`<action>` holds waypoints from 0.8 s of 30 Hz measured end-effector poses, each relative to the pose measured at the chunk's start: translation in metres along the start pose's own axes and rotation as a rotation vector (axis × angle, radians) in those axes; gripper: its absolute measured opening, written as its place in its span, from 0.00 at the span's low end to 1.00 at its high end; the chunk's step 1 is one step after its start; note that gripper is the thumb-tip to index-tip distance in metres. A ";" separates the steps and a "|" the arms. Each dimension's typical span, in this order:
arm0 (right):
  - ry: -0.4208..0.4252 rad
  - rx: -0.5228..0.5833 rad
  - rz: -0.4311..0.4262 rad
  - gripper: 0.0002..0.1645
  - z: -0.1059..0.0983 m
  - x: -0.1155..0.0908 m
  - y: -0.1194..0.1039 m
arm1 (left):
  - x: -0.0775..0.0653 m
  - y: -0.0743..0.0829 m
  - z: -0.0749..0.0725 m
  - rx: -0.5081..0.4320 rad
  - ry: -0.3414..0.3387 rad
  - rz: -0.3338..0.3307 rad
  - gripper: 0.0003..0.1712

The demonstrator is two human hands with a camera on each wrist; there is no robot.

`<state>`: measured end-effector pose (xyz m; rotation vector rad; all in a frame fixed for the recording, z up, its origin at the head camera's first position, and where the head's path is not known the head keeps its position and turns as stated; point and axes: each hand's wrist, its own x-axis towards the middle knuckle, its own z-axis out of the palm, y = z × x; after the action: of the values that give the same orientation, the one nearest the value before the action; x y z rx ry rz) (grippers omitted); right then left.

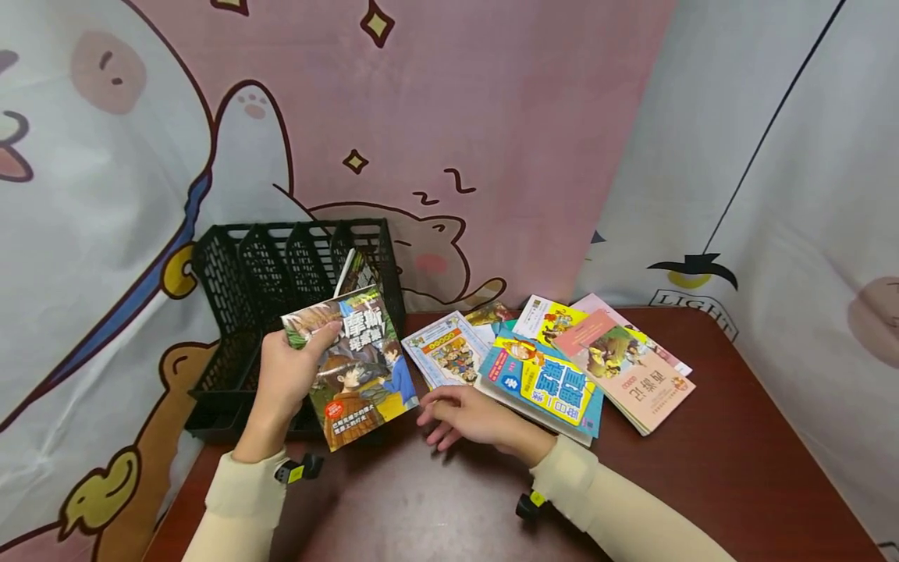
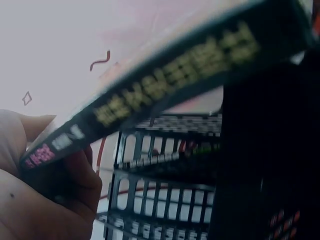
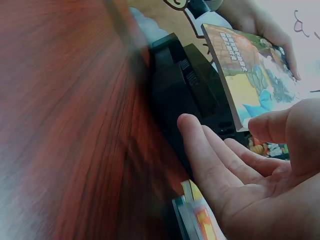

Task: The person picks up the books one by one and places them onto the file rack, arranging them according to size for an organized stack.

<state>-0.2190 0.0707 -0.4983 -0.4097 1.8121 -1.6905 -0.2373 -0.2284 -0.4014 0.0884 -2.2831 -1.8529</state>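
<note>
My left hand [image 1: 289, 375] grips a picture-covered book [image 1: 365, 367] by its left side, thumb across the front cover. The cover shows two cartoon figures and faces up toward the head camera. In the left wrist view its dark spine [image 2: 170, 75] with yellow lettering runs slantwise past the fingers. Close to the book's lower right corner is my right hand [image 1: 467, 417], its fingers loosely extended and holding nothing. Behind the held book stands a black slotted file rack [image 1: 239, 297]; one book [image 1: 354, 269] leans in its right compartment, partly hidden.
Several books lie in an overlapping pile to the right: a blue one [image 1: 544, 382] in front, a pink one [image 1: 632, 371] at the right, and a pale-bordered one [image 1: 445, 347] at the left. A printed cloth [image 1: 520, 156] hangs behind the reddish-brown table [image 1: 730, 453].
</note>
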 end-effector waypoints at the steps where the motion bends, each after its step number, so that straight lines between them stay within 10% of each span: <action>1: 0.005 -0.001 -0.004 0.24 0.002 0.005 0.000 | 0.000 -0.001 -0.003 0.007 0.008 -0.002 0.30; 16: 0.150 -0.118 -0.036 0.31 0.034 0.057 -0.021 | 0.007 -0.003 -0.053 -0.015 0.178 -0.106 0.28; 24: 0.258 -0.250 -0.034 0.33 0.046 0.072 -0.024 | 0.011 0.013 -0.064 -0.093 0.313 -0.010 0.19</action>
<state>-0.2497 -0.0119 -0.4905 -0.3389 2.2286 -1.6038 -0.2345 -0.2890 -0.3756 0.3500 -1.9868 -1.8013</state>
